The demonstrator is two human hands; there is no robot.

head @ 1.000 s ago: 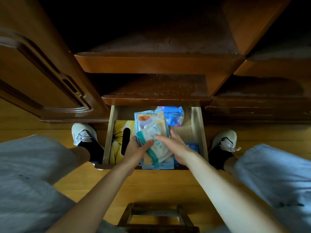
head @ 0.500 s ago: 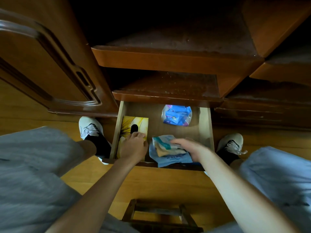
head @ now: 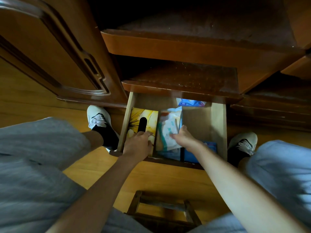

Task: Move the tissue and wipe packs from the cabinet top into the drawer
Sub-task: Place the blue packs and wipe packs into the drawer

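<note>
The open wooden drawer (head: 218, 132) holds a yellow tissue box (head: 134, 118) along its left side. My left hand (head: 138, 145) grips the box's near end, fingers curled over its right edge. A stack of pale wipe packs with teal print (head: 168, 125) lies right beside the box. My right hand (head: 184, 139) rests on that stack with fingers fairly straight, pressing it toward the box. A blue pack (head: 191, 102) lies at the drawer's back, partly under the cabinet ledge. Another blue pack (head: 209, 147) sits at the front right, partly behind my wrist.
The cabinet ledge (head: 181, 91) overhangs the drawer's back. An open cabinet door (head: 50, 56) stands at the left. My feet in white shoes (head: 97, 116) flank the drawer on the wooden floor. A small wooden stool (head: 161, 209) is below me.
The wipe packs went down from mid-air into the drawer and now lie lengthwise against the tissue box. My left hand shifted from the packs onto the yellow box. The camera leaned closer.
</note>
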